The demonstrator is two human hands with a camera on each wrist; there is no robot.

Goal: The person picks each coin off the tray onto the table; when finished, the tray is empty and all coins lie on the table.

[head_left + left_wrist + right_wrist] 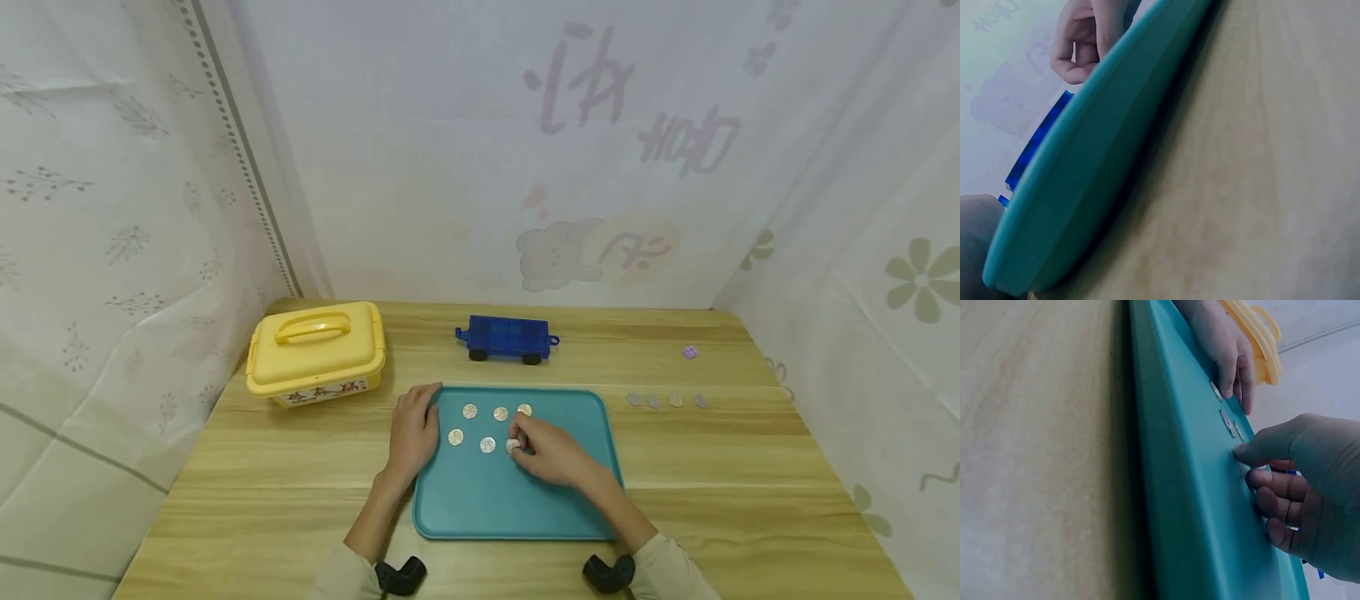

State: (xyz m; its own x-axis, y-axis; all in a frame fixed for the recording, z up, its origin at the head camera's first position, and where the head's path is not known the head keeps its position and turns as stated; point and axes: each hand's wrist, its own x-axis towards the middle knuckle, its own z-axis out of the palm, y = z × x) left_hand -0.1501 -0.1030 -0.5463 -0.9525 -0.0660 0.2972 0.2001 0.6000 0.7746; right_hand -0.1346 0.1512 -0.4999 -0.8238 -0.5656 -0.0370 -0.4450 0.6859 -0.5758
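Right hand (pixel 553 451) pinches the near row's rightmost round silvery metallic disc (pixel 512 445); left hand (pixel 413 430), fingers relaxed, rests at the left edge of the teal rectangular plastic tray (pixel 498 502)

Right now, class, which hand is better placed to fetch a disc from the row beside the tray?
Probably the right hand: it is nearer the row of discs, though busy with a disc at the tray. The left hand rests at the tray's left edge, so would likely have to reach across.
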